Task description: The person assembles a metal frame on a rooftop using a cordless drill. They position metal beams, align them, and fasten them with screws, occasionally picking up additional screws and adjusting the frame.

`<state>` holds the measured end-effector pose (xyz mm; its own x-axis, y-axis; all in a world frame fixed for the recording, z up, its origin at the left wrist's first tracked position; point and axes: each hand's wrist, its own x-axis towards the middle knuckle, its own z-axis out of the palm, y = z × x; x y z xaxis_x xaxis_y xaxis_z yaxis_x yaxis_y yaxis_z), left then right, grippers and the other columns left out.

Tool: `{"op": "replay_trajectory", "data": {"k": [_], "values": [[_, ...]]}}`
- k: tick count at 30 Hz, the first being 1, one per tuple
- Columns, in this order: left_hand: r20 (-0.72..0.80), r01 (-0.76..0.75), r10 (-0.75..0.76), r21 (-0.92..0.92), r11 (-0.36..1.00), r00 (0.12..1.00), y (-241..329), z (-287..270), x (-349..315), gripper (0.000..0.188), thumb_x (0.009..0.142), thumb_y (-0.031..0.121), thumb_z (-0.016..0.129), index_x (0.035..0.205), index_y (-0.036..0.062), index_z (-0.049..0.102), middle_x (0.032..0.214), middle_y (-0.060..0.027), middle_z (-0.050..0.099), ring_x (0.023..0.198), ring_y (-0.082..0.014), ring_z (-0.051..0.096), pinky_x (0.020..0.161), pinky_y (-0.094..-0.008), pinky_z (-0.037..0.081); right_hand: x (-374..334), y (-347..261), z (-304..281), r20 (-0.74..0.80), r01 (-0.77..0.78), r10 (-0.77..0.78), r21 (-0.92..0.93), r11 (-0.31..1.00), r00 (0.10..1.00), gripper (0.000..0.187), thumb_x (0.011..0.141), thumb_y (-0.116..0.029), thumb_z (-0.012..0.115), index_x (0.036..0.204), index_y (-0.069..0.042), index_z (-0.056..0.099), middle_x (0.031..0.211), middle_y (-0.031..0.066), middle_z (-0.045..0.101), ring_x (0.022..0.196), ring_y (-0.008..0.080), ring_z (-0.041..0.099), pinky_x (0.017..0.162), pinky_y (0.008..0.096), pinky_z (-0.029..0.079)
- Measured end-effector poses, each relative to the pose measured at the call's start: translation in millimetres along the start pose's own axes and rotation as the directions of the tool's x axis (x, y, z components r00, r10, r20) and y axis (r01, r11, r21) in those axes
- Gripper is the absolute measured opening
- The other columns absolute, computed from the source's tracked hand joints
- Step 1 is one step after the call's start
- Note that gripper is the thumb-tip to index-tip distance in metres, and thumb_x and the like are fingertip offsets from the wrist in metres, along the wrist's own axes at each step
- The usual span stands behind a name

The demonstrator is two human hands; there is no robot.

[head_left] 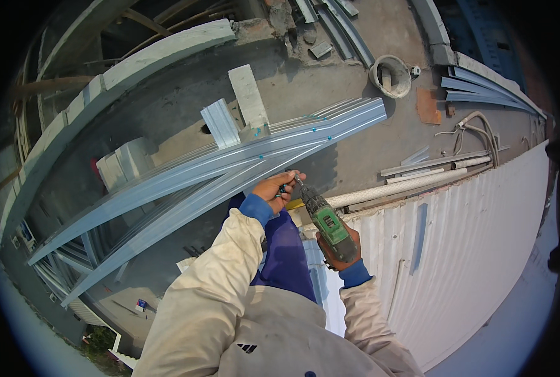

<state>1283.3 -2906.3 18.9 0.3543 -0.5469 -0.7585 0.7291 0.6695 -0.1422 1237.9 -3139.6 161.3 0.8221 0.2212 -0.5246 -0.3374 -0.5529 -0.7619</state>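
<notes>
A green and black cordless drill [331,226] is gripped by my right hand [344,250], its nose pointing up and left. My left hand [276,190] is at the drill's tip, thumb and forefinger pinched at the bit [298,179]. Small teal-headed screws [281,188] show between its curled fingers. Just beyond my hands, long silvery metal channels [242,152] lie crossed at a narrow angle. Teal screw heads [314,129] dot their overlapping part. A short metal offcut [220,124] leans against the far side of the channels.
White blocks [248,94] stand under and behind the channels. A round bucket [391,76] sits at the far right. Pipes [405,188] run along the white corrugated sheet [449,251] on my right. More metal strips [339,31] lie at the back; a low wall [167,47] curves along the left.
</notes>
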Motion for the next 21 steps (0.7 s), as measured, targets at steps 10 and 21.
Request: {"op": "replay_trajectory", "data": {"k": [10,21], "values": [[-0.081,0.137,-0.138,-0.026,0.990,0.987,32.4,-4.2,0.2,0.015,0.100,0.020,0.068,0.108,0.0075,0.065,0.117,-0.0070,0.073,0.060,-0.0017,0.046,0.046,-0.0144,0.037,45.6,-15.9,-22.8,0.152,0.099,-0.054,-0.305,0.947,0.987,0.061,0.083,-0.016,0.074,0.142,-0.010,0.060,0.115,0.0196,0.073,0.097,0.0353,0.073,0.081,0.0384,0.058],[-0.008,-0.019,0.017,-0.385,0.923,1.000,26.1,-3.6,51.6,0.026,0.106,0.021,0.059,0.122,0.0022,0.065,0.086,0.0037,0.058,0.059,-0.0013,0.043,0.048,-0.0171,0.035,101.9,-45.2,-10.7,0.142,0.041,0.038,-0.511,0.859,0.989,0.066,0.083,-0.023,0.075,0.147,-0.021,0.056,0.116,0.0158,0.072,0.099,0.0377,0.071,0.081,0.0424,0.058]]}}
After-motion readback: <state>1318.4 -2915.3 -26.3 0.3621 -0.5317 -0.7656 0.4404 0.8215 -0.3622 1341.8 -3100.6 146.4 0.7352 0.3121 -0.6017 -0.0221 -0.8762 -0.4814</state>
